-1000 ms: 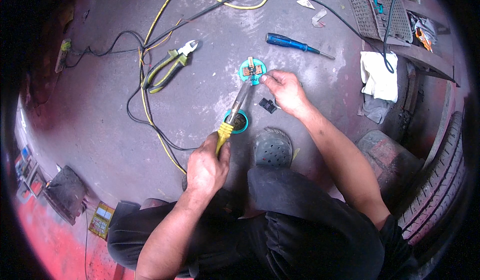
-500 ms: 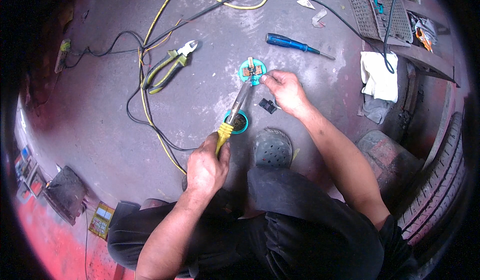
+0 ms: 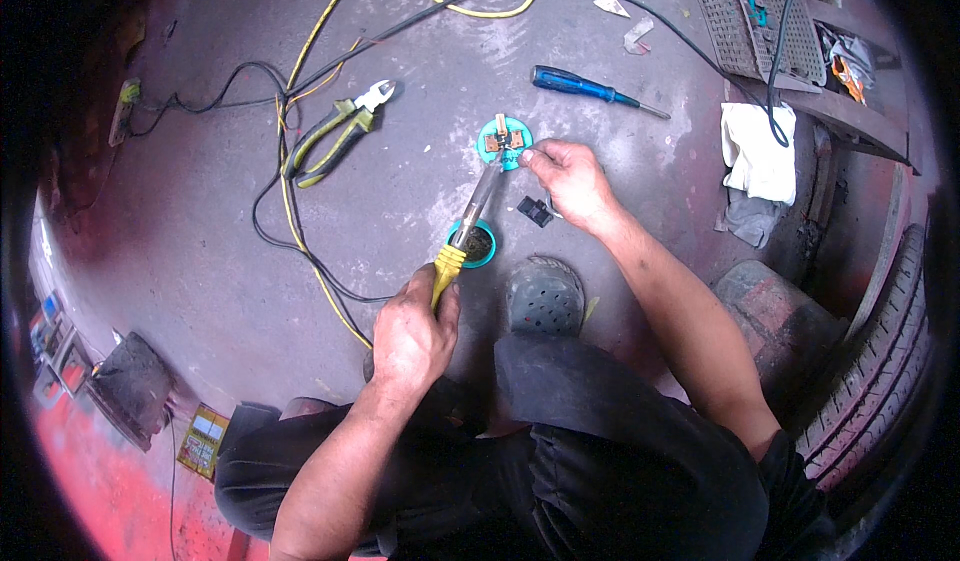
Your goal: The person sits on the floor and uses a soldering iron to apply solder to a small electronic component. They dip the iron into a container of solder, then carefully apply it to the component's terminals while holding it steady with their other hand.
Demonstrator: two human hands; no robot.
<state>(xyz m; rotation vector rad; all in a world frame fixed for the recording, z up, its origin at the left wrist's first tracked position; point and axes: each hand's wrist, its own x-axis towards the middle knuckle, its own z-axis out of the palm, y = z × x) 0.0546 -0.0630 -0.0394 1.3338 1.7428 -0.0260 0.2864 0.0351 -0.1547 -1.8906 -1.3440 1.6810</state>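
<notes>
My left hand (image 3: 408, 333) is closed round the yellow handle of a soldering iron (image 3: 480, 197). Its metal shaft slants away over a small open tin (image 3: 488, 253) with dark stuff inside. At the far end, the tip meets a round turquoise lid (image 3: 486, 131) lying on the floor. A small brown electronic part with metal contacts (image 3: 494, 145) rests on that lid. My right hand (image 3: 574, 185) pinches at the lid's right edge; whatever is between thumb and finger is too small to make out. Just below these fingers lies a small black plastic piece (image 3: 535, 212).
Beyond my hands lie a blue screwdriver (image 3: 575, 85) and green-black cutting pliers (image 3: 338, 133). Black and yellow cables (image 3: 286, 176) run along the left and far floor. At right are a white cloth (image 3: 757, 156) and a tyre (image 3: 880, 371). My shoe (image 3: 545, 299) stands near the tin.
The soldering iron's tip has shifted very slightly on the lid, back toward me. Both hands stay almost in place, and the other things lie as before.
</notes>
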